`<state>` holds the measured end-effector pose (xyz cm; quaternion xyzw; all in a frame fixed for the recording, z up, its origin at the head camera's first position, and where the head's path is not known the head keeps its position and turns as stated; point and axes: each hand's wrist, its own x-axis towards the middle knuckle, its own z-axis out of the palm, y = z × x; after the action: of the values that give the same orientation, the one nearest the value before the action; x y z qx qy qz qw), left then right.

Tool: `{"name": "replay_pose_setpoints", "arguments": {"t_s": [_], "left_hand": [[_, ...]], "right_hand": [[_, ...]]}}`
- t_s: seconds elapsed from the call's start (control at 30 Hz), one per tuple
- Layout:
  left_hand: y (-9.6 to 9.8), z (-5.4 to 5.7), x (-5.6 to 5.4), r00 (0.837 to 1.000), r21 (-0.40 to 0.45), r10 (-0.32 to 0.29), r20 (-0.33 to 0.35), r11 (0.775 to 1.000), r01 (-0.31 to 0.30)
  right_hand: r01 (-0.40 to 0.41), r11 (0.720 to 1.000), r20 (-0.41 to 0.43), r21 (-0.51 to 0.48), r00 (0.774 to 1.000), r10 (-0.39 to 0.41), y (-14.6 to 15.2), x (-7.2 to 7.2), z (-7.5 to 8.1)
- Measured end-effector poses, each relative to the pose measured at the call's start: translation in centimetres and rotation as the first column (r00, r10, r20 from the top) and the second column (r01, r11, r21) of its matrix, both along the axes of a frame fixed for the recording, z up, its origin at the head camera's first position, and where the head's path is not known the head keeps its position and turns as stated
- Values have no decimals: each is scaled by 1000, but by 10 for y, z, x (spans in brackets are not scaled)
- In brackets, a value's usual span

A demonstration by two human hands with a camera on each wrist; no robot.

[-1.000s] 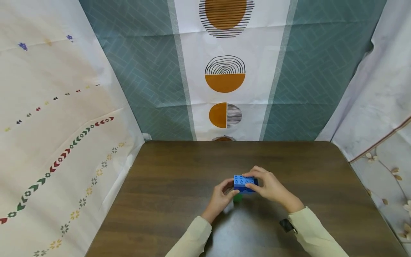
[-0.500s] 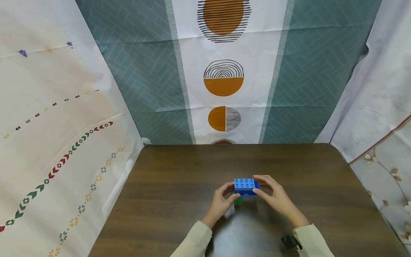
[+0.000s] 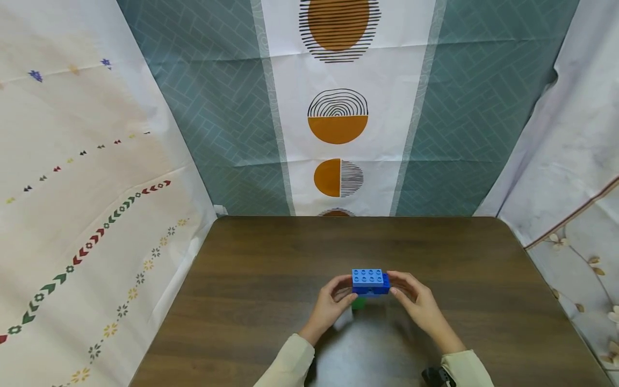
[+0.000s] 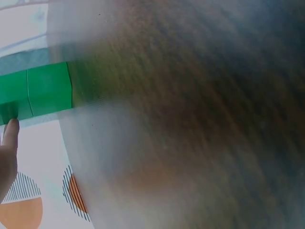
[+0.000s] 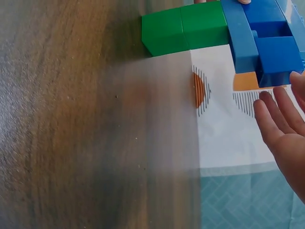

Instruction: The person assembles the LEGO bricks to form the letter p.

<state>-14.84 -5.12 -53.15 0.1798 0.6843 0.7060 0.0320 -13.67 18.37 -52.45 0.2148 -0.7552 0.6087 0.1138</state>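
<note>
A stack of studded toy building bricks stands on the table between both hands. Its top is a light blue brick [image 3: 367, 276], over a darker blue brick [image 3: 386, 282] that juts out to the right. Below them, green bricks [image 5: 186, 29] form a column reaching down to the tabletop. My left hand [image 3: 325, 307] pinches the left end of the blue part, thumb in front; a fingertip meets the green column [image 4: 45, 90] in the left wrist view. At the right end, my right hand [image 3: 426, 307] has its thumb tip near the blue corner, its fingers spread loosely.
The brown wooden table [image 3: 261, 258] extends around the stack. Behind it hangs a teal and white patterned cloth [image 3: 338, 70], with pale printed cloths [image 3: 96, 161] at the sides. A dark band with a small device [image 3: 437, 376] sits at the right wrist.
My right hand has slid rightward from over the blue bricks to their right end, its fingers loosening and uncovering the studs. My left hand and the stack stay nearly in place.
</note>
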Motion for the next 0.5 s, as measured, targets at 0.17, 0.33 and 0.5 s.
{"name": "replay_pose_setpoints", "arguments": {"t_s": [0.17, 0.33, 0.5], "left_hand": [[-1, 0, -3, 1000, 37, 3, 13, 999, -3], [-1, 3, -5, 999, 7, 33, 14, 999, -33], [-5, 6, -7, 997, -27, 68, -23, 997, -68]], "right_hand": [[23, 999, 43, -24, 999, -22, -4, 2, 0], [64, 998, 84, -19, 995, -63, -6, 0, -1], [72, 997, 117, 14, 990, -74, -9, -4, 4]]}}
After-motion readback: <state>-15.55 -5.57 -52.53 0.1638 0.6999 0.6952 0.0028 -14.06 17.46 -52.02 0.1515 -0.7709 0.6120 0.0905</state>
